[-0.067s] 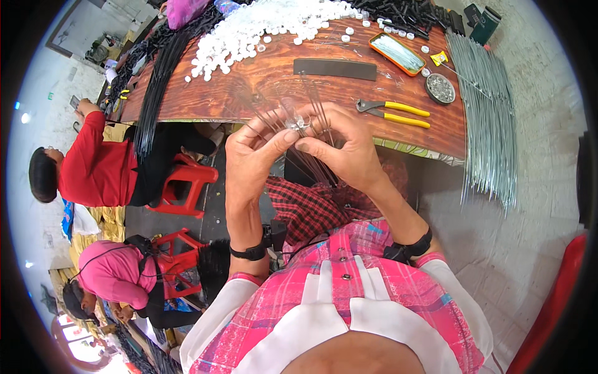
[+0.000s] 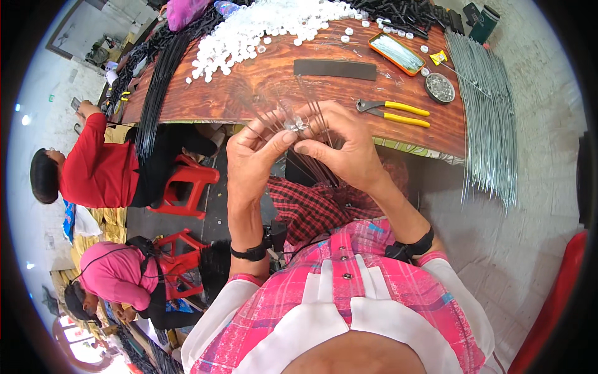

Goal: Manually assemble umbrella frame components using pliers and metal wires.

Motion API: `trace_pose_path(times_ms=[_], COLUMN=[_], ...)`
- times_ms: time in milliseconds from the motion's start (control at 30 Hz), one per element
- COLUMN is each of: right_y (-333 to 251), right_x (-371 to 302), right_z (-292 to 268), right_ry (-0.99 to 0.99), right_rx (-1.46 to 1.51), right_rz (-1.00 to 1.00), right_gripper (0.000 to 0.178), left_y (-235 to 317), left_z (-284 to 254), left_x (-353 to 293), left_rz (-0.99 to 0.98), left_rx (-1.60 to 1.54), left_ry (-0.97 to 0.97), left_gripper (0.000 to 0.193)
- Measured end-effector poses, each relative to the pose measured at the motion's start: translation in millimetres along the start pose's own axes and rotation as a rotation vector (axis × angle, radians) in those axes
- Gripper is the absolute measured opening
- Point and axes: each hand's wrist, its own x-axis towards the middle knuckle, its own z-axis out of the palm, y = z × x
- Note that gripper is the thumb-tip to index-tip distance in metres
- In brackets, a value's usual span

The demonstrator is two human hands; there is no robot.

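My left hand point(image 2: 250, 159) and my right hand point(image 2: 352, 149) meet just over the table's near edge. Their thumbs and fingertips are closed around a small clear plastic piece point(image 2: 298, 123). Thin dark metal rods point(image 2: 319, 113) fan out from this piece between my fingers, and more of them hang below toward my lap. The far ends of the rods on the left are blurred. My fingers partly cover the join between rods and plastic.
On the wooden table point(image 2: 274, 96) lie white round caps point(image 2: 249, 40), a dark flat bar point(image 2: 335, 69), yellow-handled pliers point(image 2: 398, 112), an orange-rimmed tin point(image 2: 397, 55) and a bowl of clear bits point(image 2: 440, 88). Long rods overhang at right point(image 2: 486, 124) and left point(image 2: 152, 106). Two people sit at left.
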Motion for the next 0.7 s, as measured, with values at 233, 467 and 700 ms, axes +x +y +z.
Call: trace_pose_path(times_ms=[233,467,700], right_y=[5.1,11.1,22.5], right_x=[-2.5,17.9,30.4], right_z=[-16.7,-41.0,-29.2], right_ry=[-0.265,-0.461,-0.507], right_rx=[0.376,0.635,0.447], right_rz=[0.379,0.596,0.477], right_gripper=[0.024,0.037,0.022], left_y=[-11.8,-18.9,-20.9], left_z=[4.0,4.2,-0.2], left_x=[-3.0,2.0,5.8], left_rz=[0.096,0.141,0.142], left_rx=[-0.024,-0.076,-0.103], left_ry=[0.082,0.081,0.054], left_gripper=[0.036,0.034,0.032])
